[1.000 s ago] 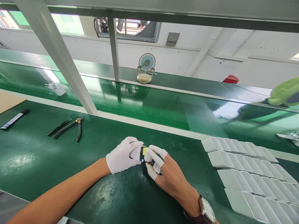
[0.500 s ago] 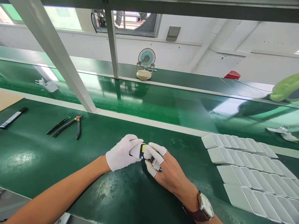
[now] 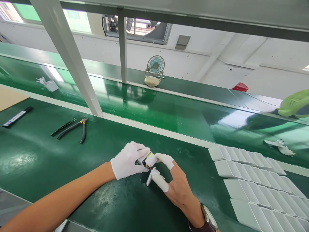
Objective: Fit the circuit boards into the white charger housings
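Observation:
My left hand (image 3: 129, 160), in a white glove, is closed around a white plastic adapter housing (image 3: 142, 158). A circuit board (image 3: 150, 160) with a yellow part and a white block sticks out of the housing's open end. My right hand (image 3: 172, 174) wears white finger covers. Its forefinger touches the board's outer end, while its thumb presses on a white end piece (image 3: 151, 176). Thin coloured wires run between board and end piece. The end piece hangs tilted below the board, apart from the housing.
Rows of white plastic housings (image 3: 253, 180) stand at the right. Cutting pliers (image 3: 83, 129), tweezers (image 3: 63, 127) and a marker (image 3: 17, 116) lie at left. Behind a pale rail, white plug pieces (image 3: 49, 84) rest on the green belt (image 3: 164, 112). A slanted post (image 3: 72, 58) rises at left.
My right thumb has moved down and away from the forefinger, bringing the white end piece into plain view below the board. My left hand still holds the housing. The view has shifted slightly.

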{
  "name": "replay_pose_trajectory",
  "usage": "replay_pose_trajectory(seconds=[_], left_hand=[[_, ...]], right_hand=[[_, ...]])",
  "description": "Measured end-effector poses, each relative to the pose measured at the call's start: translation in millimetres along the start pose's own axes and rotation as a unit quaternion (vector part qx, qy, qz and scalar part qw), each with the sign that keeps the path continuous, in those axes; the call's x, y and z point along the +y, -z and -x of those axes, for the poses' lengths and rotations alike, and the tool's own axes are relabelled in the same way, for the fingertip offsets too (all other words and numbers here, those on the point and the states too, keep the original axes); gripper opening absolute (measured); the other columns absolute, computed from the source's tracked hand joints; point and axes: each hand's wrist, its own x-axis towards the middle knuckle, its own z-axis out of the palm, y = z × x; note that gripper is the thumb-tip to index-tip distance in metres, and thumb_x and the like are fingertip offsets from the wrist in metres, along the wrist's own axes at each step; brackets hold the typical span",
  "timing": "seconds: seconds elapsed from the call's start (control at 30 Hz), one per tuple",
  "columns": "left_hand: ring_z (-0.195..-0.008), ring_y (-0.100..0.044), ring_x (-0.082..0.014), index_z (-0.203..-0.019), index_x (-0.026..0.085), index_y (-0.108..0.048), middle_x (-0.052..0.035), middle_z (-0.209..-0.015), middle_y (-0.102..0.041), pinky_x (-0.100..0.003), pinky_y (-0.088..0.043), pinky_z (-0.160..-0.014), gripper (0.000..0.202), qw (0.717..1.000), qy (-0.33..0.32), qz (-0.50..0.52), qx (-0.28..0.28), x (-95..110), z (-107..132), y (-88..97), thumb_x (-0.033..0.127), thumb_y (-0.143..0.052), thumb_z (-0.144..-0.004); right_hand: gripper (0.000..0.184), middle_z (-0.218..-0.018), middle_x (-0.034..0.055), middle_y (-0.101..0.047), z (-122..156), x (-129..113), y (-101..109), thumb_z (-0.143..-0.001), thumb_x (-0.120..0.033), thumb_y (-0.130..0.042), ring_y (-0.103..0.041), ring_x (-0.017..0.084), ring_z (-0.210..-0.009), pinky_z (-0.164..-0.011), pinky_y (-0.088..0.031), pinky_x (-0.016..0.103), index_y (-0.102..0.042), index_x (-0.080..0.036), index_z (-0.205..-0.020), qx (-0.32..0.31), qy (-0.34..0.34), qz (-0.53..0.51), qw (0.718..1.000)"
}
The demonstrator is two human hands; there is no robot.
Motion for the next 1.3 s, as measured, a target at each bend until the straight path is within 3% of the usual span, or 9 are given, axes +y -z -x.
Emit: replay_pose_trajectory(seconds=[0.1, 0.2, 0.3, 0.43, 0.53, 0.73, 0.87, 1.07, 1.3], left_hand=[[-0.096, -0.067, -0.0230, -0.120, 0.021, -0.064, -0.0095, -0.111, -0.070, -0.040, -0.055, -0.086, 0.034, 0.990, 0.046, 0.122, -0.052, -2.1, -1.8, 6.2, 0.028, -0.067, -0.087], [-0.099, -0.069, -0.0229, -0.114, 0.020, -0.065, -0.0093, -0.112, -0.070, -0.039, -0.057, -0.088, 0.030, 0.967, 0.131, 0.212, -0.059, -2.5, -2.7, 11.8, 0.028, -0.070, -0.085], [-0.099, -0.071, -0.0237, -0.113, 0.019, -0.064, -0.0092, -0.110, -0.071, -0.041, -0.058, -0.089, 0.032, 0.944, 0.164, 0.278, -0.063, -0.3, -4.7, 17.2, 0.031, -0.072, -0.084], [-0.100, -0.070, -0.0242, -0.106, 0.019, -0.068, -0.0079, -0.111, -0.072, -0.041, -0.057, -0.093, 0.025, 0.918, 0.236, 0.308, -0.081, 3.9, -9.8, 23.2, 0.034, -0.067, -0.087], [-0.106, -0.069, -0.0247, -0.113, 0.019, -0.067, -0.0065, -0.115, -0.073, -0.040, -0.055, -0.098, 0.033, 0.913, 0.271, 0.294, -0.083, 4.8, -12.2, 24.6, 0.038, -0.067, -0.086], [-0.110, -0.068, -0.0242, -0.130, 0.021, -0.060, -0.0065, -0.119, -0.071, -0.041, -0.052, -0.102, 0.050, 0.906, 0.257, 0.323, -0.093, 3.2, -10.6, 20.2, 0.037, -0.069, -0.084], [-0.106, -0.067, -0.0237, -0.139, 0.019, -0.050, -0.0089, -0.119, -0.069, -0.041, -0.054, -0.096, 0.071, 0.898, 0.235, 0.367, -0.062, 0.9, -8.6, 18.0, 0.035, -0.077, -0.075], [-0.100, -0.063, -0.0249, -0.141, 0.015, -0.048, -0.0149, -0.123, -0.065, -0.042, -0.054, -0.089, 0.075, 0.892, 0.183, 0.413, 0.022, -6.5, -5.0, 18.7, 0.059, -0.066, -0.083], [-0.099, -0.063, -0.0219, -0.142, 0.020, -0.048, -0.0125, -0.128, -0.063, -0.042, -0.053, -0.094, 0.068, 0.922, 0.186, 0.341, -0.005, -1.2, -3.7, 15.4, 0.050, -0.067, -0.085]], right_hand=[[0.031, -0.112, 0.0096, -0.069, -2.2, 3.5, 1.5, -0.104, -0.031, -0.042, -0.070, 0.022, -0.099, -0.086, -0.062, 0.038, -0.059, -0.024, -0.128, 0.018, -0.003, -0.035, 0.999], [0.032, -0.125, 0.0115, -0.065, -1.7, 9.6, -5.4, -0.100, -0.022, -0.051, -0.067, 0.024, -0.112, -0.095, -0.059, 0.042, -0.060, -0.026, -0.130, 0.042, 0.012, 0.014, 0.999], [0.041, -0.133, 0.0128, -0.061, -0.2, 14.5, -13.2, -0.097, -0.016, -0.054, -0.064, 0.025, -0.119, -0.099, -0.059, 0.043, -0.057, -0.028, -0.137, 0.015, 0.055, 0.049, 0.997], [0.047, -0.132, 0.0126, -0.061, -0.7, 17.4, -15.5, -0.096, -0.014, -0.055, -0.064, 0.025, -0.119, -0.097, -0.060, 0.042, -0.054, -0.029, -0.141, 0.008, 0.089, 0.063, 0.994], [0.046, -0.132, 0.0116, -0.060, -1.9, 17.7, -14.4, -0.097, -0.015, -0.055, -0.066, 0.023, -0.116, -0.097, -0.060, 0.039, -0.054, -0.030, -0.140, 0.004, 0.091, 0.053, 0.994], [0.044, -0.130, 0.0118, -0.063, -0.1, 18.9, -23.5, -0.099, -0.020, -0.055, -0.070, 0.023, -0.107, -0.090, -0.063, 0.037, -0.054, -0.031, -0.141, -0.009, 0.100, 0.098, 0.990], [0.042, -0.122, 0.0096, -0.067, -3.7, 15.0, -23.1, -0.098, -0.019, -0.056, -0.072, 0.021, -0.102, -0.087, -0.064, 0.033, -0.058, -0.032, -0.138, 0.005, 0.114, 0.111, 0.987], [0.052, -0.125, 0.0070, -0.066, -14.4, 4.0, -10.4, -0.091, -0.011, -0.063, -0.071, 0.020, -0.103, -0.087, -0.063, 0.034, -0.057, -0.034, -0.137, 0.095, 0.131, 0.089, 0.983], [0.050, -0.117, 0.0077, -0.066, -4.8, 10.6, -32.4, -0.095, -0.012, -0.058, -0.067, 0.021, -0.104, -0.088, -0.062, 0.038, -0.054, -0.034, -0.140, -0.028, 0.094, 0.032, 0.995]])
